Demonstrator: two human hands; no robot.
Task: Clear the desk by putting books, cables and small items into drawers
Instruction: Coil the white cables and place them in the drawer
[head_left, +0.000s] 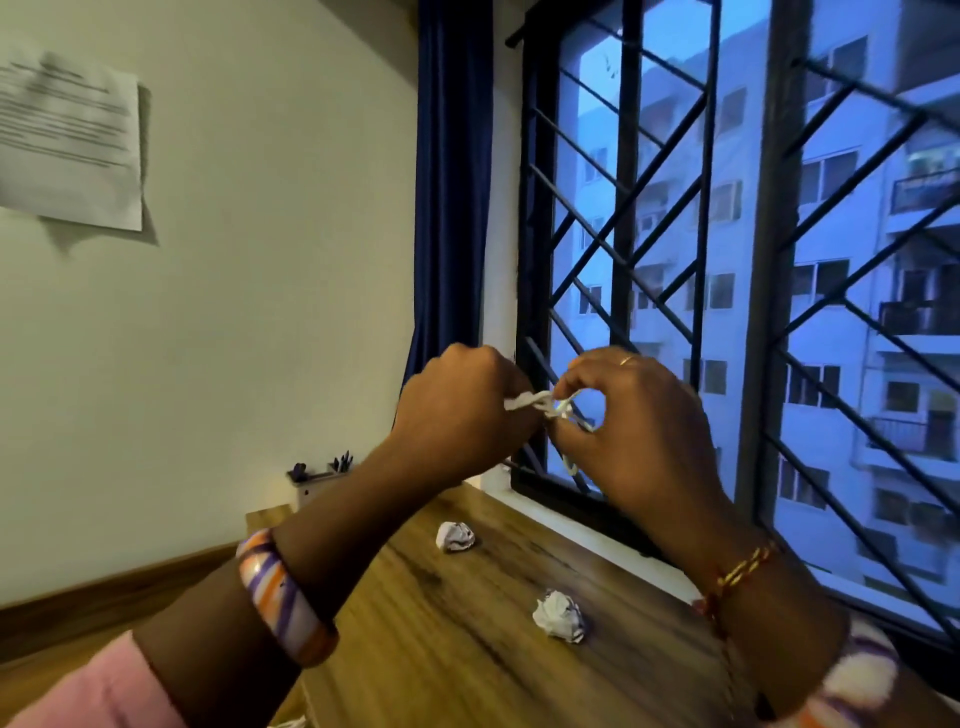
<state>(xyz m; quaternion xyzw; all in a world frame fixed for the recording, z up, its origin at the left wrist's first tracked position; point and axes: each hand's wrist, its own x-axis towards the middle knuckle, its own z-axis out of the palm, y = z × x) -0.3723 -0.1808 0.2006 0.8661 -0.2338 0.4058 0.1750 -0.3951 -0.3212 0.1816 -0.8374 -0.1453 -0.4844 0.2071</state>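
Both hands up: left hand (462, 410) and right hand (639, 426) fingers clamped on white cable (540, 404); we should coil tight, paper balls at 6 o'clock on tabletop (467, 649) wait

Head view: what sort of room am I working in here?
Probably a study corner in an upper-floor flat: a wooden desk against a barred window facing apartment blocks, a pen holder at the far end, a printed sheet on the wall.

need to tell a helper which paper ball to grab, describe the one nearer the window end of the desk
Start at the barred window and drop to the wooden desk beneath it. Two crumpled paper balls lie there; this paper ball is the farther one, beyond the other ball.
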